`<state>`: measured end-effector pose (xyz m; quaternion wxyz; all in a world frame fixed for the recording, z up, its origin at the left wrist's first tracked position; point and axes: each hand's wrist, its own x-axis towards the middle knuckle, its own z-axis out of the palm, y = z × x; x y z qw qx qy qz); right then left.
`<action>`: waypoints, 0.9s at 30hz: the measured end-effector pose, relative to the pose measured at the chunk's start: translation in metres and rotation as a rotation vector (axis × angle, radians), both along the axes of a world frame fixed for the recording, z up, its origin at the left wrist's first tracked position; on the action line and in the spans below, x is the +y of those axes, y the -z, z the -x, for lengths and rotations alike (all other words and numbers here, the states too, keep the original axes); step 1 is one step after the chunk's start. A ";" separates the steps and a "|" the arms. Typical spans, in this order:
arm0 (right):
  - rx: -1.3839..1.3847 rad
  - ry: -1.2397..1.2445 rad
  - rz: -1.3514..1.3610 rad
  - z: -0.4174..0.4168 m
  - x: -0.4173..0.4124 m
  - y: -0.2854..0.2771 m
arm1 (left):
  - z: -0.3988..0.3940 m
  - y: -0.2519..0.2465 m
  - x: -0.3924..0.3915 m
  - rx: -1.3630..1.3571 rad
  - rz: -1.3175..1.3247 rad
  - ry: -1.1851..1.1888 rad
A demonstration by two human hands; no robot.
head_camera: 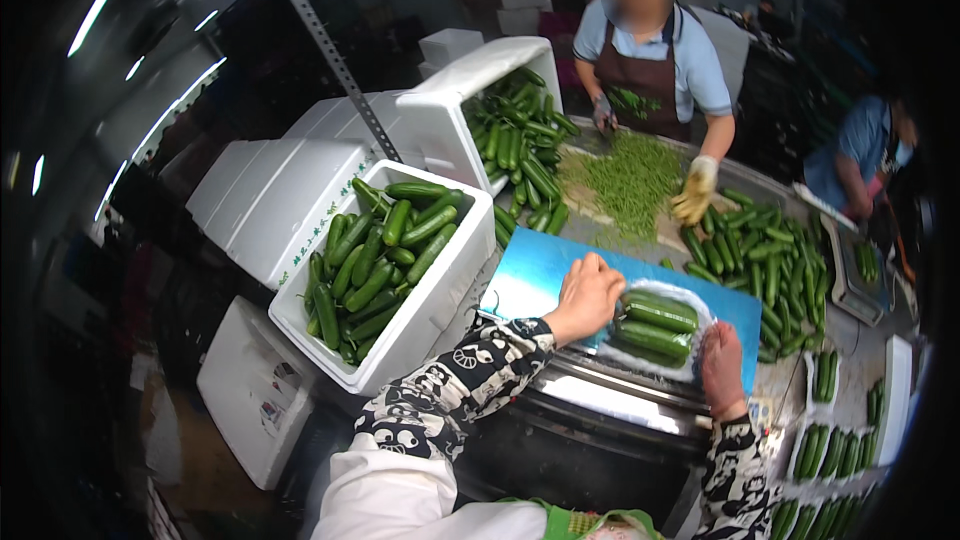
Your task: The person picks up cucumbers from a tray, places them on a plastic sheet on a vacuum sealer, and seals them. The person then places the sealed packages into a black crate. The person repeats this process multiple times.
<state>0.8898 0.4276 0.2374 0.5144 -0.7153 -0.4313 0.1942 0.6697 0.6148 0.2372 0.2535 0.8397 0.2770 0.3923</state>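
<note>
A white foam tray (686, 371) holding several green cucumbers (660, 319) lies on a blue-topped plate (529, 262), under shiny clear plastic film (651, 301). At its left end, my left hand (589, 296) has its fingers curled in on the film. My right hand (722, 364) is closed in a fist at the tray's right end, pulling close against the film's edge. The film bunches in wrinkles around the tray's rim. Below the plate runs the bright metal front edge (607, 397) of a wrapping machine. The fingertips of both hands are partly hidden.
A foam box (435, 315) full of cucumbers stands left; a tipped one (476, 86) spills more behind. Across the table, a gloved co-worker (649, 52) stands by chopped green pieces (630, 176). Loose cucumbers (772, 255), a scale (855, 270) and filled trays (814, 450) lie right.
</note>
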 end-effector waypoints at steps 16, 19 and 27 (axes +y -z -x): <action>-0.336 -0.057 -0.068 0.028 -0.129 -0.075 | -0.014 -0.074 -0.149 -0.308 0.454 0.244; -0.658 -0.144 0.152 0.044 -0.198 -0.095 | -0.005 -0.093 -0.208 -0.369 0.432 0.263; -0.133 -0.195 0.245 0.096 -0.201 0.022 | 0.085 0.011 -0.239 -0.160 0.324 -0.333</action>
